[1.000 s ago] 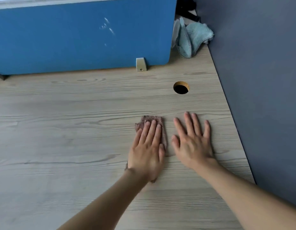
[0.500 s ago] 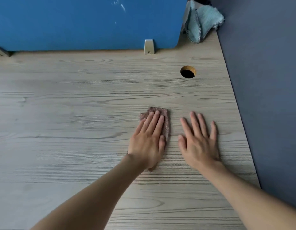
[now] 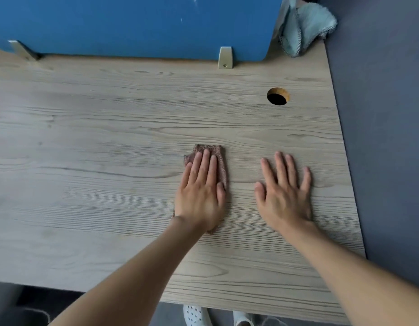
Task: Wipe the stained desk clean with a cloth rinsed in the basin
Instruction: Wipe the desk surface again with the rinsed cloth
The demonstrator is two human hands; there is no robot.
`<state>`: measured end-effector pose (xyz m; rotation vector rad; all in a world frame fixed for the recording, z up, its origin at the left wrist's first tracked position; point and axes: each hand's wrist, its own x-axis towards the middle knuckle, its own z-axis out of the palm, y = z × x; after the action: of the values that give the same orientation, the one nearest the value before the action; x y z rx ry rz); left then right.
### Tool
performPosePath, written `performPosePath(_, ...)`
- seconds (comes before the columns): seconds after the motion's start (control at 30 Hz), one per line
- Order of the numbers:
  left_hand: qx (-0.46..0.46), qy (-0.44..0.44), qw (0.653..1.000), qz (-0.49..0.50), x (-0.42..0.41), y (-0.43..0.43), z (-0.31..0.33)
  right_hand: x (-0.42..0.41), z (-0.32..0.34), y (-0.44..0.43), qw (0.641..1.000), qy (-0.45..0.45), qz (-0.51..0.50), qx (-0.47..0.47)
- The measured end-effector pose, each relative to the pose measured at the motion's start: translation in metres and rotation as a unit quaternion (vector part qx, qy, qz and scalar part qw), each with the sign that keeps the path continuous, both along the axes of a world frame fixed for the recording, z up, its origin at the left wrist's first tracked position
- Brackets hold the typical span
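You are pressing your flat, open left hand [image 3: 200,196] on the brown cloth [image 3: 219,161] mid-desk [image 3: 98,161], while your open right hand [image 3: 285,194] is bracing just right of it, empty. Keep the palm pressure even, overlapping strokes along the grain.

left hand [image 3: 200,196] flat on brown cloth [image 3: 219,161]; right hand [image 3: 283,196] flat on desk [image 3: 109,161].

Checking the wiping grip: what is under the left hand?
A brown cloth lies flat on the desk under the left hand, its edges showing past the fingers and wrist. The desk beneath it is covered.
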<state>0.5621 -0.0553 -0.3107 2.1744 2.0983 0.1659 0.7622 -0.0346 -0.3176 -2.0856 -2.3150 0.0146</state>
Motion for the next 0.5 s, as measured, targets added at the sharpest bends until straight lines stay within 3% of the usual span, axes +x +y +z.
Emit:
performPosePath(0.2, -0.008, 0.000, 0.997, -0.082, 0.030, -0.036, 0.002, 0.001, 0.005, -0.001, 0.999, 0.041, 0.006, 0.010)
performPosePath(0.3, 0.012, 0.021, 0.999, -0.041, 0.004, -0.025, 0.000, 0.004, 0.008, -0.023, 0.995, 0.075, 0.048, 0.042)
performPosePath(0.4, 0.002, 0.014, 0.999, 0.029, 0.015, -0.032, 0.001, 0.000, 0.004, -0.054, 0.995, 0.038, 0.088, 0.029)
performPosePath(0.5, -0.003, 0.005, 1.000, -0.029, 0.046, -0.062, 0.001, -0.003, 0.000, -0.053, 0.996, 0.026, 0.085, 0.023)
